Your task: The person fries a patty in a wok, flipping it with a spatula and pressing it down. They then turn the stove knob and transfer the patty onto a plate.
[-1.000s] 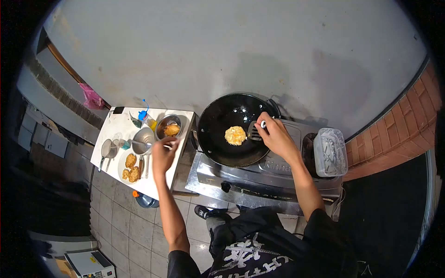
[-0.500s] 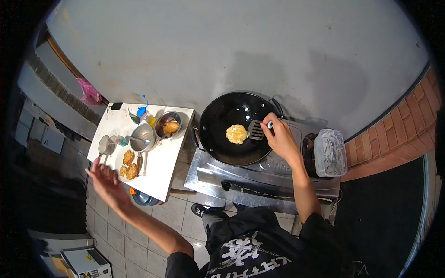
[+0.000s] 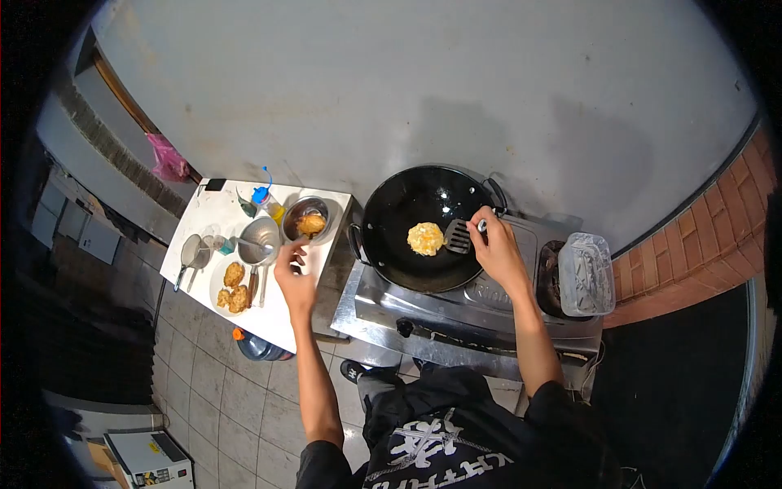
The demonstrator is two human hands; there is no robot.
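My right hand [image 3: 494, 248] is closed round the handle of a slotted spatula [image 3: 463, 237]. The spatula's blade rests in a black wok [image 3: 399, 265], at the right edge of a round yellow-white egg patty [image 3: 425, 239]. Over the right part of the white table [image 3: 281, 326] hovers my left hand [image 3: 295, 275], fingers loosely bent and apart, with nothing visible in it. Closest to it are a metal bowl [image 3: 305, 201] with browned fried food [image 3: 310, 224] inside and a metal pot [image 3: 254, 231] holding a utensil.
Beneath the wok is a steel gas stove [image 3: 383, 306]. A plastic container [image 3: 586, 273] sits at its right. Browned pieces lie on a plate [image 3: 215, 287] on the table, near a strainer [image 3: 191, 248] and a blue-capped bottle [image 3: 262, 196]. Below stands a water jug [image 3: 259, 346].
My left hand has swung right, from beyond the table's left side to near the metal bowl. My right hand still holds the spatula beside the egg patty. The view has shifted slightly.
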